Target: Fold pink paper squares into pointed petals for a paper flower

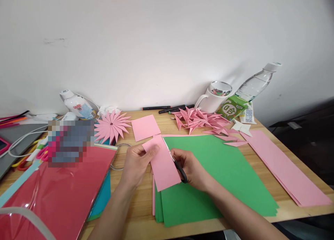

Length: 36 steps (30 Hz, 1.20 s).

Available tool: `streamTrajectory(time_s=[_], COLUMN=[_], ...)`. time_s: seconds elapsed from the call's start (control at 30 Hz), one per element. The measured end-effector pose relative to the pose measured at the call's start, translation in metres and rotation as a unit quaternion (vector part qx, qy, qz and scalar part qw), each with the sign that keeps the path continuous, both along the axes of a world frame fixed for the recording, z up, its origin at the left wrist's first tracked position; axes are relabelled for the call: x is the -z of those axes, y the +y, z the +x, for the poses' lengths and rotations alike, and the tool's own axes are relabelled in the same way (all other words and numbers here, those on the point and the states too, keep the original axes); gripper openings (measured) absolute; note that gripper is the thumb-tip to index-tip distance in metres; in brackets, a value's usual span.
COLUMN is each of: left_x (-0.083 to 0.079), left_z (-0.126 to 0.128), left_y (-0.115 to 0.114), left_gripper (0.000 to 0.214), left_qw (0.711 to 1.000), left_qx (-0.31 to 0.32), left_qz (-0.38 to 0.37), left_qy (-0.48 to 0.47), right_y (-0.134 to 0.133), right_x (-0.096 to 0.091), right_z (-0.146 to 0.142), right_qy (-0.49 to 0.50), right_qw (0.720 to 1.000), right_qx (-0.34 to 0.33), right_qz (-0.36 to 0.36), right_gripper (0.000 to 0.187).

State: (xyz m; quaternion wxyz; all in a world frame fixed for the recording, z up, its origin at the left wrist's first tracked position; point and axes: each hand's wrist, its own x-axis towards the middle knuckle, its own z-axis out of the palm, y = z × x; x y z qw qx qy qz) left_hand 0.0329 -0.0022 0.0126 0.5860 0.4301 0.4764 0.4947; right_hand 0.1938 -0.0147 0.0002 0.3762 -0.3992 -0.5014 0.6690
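Pinched between thumb and fingers of my left hand (137,161) is a pink paper rectangle (165,167), tilted above the desk. My right hand (191,168) grips black-handled scissors (180,171), whose blades lie along the right edge of that paper. Under both hands spreads a stack of green paper (216,177), with pink sheets showing beneath it. Just behind the held paper lies a pink paper square (146,127). A pink folded paper rosette (112,124) rests to its left, and a pile of pink folded pointed pieces (199,120) to its right.
Long pink strips (287,167) lie at the right. A white mug (215,97), a green box (232,107) and a leaning water bottle (257,82) stand along the wall. Plastic-wrapped red paper (60,187) covers the left side, beside a white bottle (78,104).
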Motion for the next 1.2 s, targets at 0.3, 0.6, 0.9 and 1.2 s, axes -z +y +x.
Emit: streamTrajectory(time_s=[0.3,0.6,0.9,1.2], left_x=[-0.004,0.002,0.004,0.001], left_z=[0.001,0.001,0.003,0.006], left_y=[-0.001,-0.001,-0.005,-0.008], left_gripper=[0.05,0.042,0.044,0.044], left_qw=[0.999,0.999,0.997,0.995], left_qx=[0.024,-0.039,-0.019,-0.006], left_qz=[0.031,0.019,0.036,0.044], left_qy=[-0.021,0.006,0.061,0.088], right_y=[0.0,-0.001,0.001,0.001], right_x=[0.0,-0.007,-0.011,-0.007], right_z=[0.0,0.002,0.003,0.003], right_qy=[0.008,0.034,0.044,0.034], right_qw=[1.0,0.997,0.997,0.998], right_qx=[-0.01,-0.064,-0.064,-0.046], right_qz=[-0.008,-0.006,0.003,-0.008], right_gripper=[0.028,0.042,0.044,0.042])
